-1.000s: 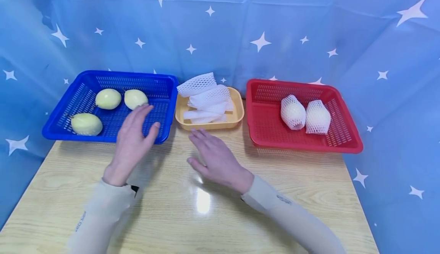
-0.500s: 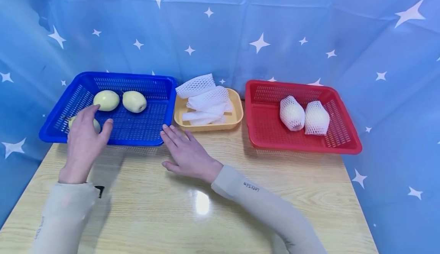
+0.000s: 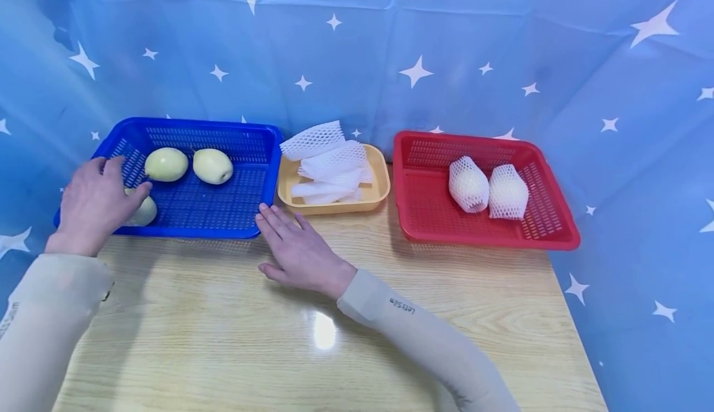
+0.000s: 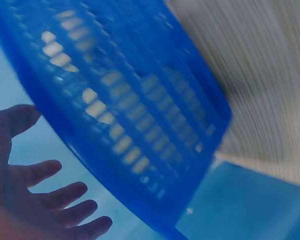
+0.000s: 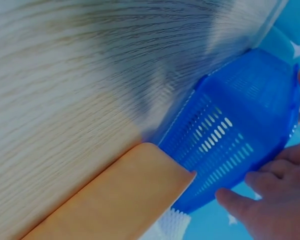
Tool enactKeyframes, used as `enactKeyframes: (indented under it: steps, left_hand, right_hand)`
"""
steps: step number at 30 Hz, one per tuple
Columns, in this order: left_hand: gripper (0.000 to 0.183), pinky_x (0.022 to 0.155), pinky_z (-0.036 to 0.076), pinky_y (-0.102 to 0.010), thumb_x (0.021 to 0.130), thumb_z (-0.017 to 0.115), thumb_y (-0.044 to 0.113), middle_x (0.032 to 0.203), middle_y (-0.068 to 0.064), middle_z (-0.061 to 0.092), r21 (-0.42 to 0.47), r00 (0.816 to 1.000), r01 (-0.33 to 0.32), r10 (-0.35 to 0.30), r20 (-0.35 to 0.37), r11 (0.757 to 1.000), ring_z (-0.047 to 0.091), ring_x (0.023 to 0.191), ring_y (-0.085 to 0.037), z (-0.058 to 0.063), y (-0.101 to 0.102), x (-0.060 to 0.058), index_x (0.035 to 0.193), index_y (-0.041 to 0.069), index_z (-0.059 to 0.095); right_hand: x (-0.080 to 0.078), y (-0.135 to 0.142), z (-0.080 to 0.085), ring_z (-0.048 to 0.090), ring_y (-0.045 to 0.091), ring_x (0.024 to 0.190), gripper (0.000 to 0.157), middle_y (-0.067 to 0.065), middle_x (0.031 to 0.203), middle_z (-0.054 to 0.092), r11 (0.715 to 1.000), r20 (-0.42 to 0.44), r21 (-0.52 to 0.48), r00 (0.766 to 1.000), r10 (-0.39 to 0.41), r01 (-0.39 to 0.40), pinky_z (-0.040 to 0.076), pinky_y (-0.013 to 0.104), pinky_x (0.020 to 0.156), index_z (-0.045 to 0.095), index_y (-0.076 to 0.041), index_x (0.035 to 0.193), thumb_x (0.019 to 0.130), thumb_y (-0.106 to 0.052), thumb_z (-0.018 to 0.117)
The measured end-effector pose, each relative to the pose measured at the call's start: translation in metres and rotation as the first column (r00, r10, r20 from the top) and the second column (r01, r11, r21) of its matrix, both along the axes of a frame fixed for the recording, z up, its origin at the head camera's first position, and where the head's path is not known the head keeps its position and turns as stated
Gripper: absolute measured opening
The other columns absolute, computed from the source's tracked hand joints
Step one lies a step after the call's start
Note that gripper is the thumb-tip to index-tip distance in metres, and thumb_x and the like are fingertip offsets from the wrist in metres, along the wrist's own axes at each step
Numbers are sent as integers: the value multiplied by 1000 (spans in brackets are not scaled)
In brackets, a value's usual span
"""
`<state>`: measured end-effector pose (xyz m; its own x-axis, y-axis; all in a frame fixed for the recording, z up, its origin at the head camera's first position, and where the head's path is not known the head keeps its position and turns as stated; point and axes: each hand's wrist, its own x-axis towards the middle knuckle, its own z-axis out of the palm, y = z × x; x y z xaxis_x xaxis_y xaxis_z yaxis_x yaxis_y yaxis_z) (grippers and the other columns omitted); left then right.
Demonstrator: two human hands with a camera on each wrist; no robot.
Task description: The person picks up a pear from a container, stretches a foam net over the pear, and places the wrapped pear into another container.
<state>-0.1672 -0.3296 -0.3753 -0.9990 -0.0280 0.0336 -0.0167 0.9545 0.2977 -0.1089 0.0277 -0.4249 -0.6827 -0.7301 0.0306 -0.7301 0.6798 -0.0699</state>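
Observation:
Over the left end of a blue slotted basket [image 3: 195,214], my left hand [image 3: 89,207] hovers with fingers spread. It partly covers a pale green pear [image 3: 144,212] in the near left corner. In the left wrist view, straight fingers [image 4: 65,197] are apart beside the basket's rim. Two more pears, a left one [image 3: 166,164] and a right one [image 3: 212,166], lie farther back in the basket. My right hand [image 3: 304,254] lies flat, palm down, its fingertips at the basket's near right corner. In the right wrist view, its fingers [image 5: 235,202] are extended along the blue rim.
A yellow tray [image 3: 348,206] with several white foam net sleeves [image 3: 334,161] stands beside the blue basket. To the right, a red basket [image 3: 426,207] holds two netted fruits [image 3: 468,184]. All stand on a wooden table [image 3: 251,337] before a blue starry curtain [image 3: 357,34].
My left hand has moved left across the blue basket, from the right pear to its left end. My right hand has shifted left from before the yellow tray to the blue basket's corner.

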Motion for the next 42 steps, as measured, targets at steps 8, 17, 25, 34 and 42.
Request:
enactKeyframes:
  steps: [8, 17, 25, 34, 42]
  left_hand:
    - [86, 101, 13, -87, 97, 64, 56, 136, -50, 32, -188, 976, 137, -101, 192, 973, 19, 134, -68, -10, -24, -13, 138, -16, 41]
    - [88, 103, 4, -88, 91, 73, 55, 133, -50, 41, -257, 939, 277, -204, 278, 926, 21, 130, -70, -10, -31, -18, 134, -18, 48]
    - [85, 103, 11, -88, 88, 82, 39, 135, -47, 47, -305, 896, 375, -258, 360, 875, 34, 129, -68, -10, -27, -25, 141, -16, 46]
    - [76, 98, 15, -90, 80, 89, 29, 118, -45, 58, -314, 876, 405, -266, 403, 859, 50, 113, -68, -12, -29, -31, 132, -14, 53]
    - [79, 94, 30, -86, 81, 87, 35, 113, -43, 60, -307, 876, 402, -265, 403, 863, 54, 108, -66, -7, -26, -38, 131, -16, 51]
  right_hand:
    - [1, -2, -1, 12, 28, 158, 90, 14, 172, 8, 1000, 24, -4, 1000, -4, 4, 24, 52, 124, 19, -3, 164, 102, -56, 56]
    - [2, -4, -1, 14, 29, 158, 90, 16, 172, 11, 1000, 0, -1, 1000, 4, -4, 27, 52, 123, 21, -1, 164, 102, -55, 57]
    - [3, -4, -1, 13, 29, 158, 89, 16, 172, 10, 1000, 0, 10, 1000, 3, -3, 26, 51, 124, 21, -2, 164, 102, -53, 58]
    - [4, -5, -2, 13, 29, 158, 87, 16, 172, 11, 1000, -1, -2, 1000, 7, -7, 26, 51, 124, 22, -1, 163, 102, -51, 58]
    - [2, -4, -2, 13, 30, 158, 88, 16, 172, 10, 1000, -3, -2, 1000, 1, -1, 26, 51, 124, 21, -2, 164, 102, -51, 59]
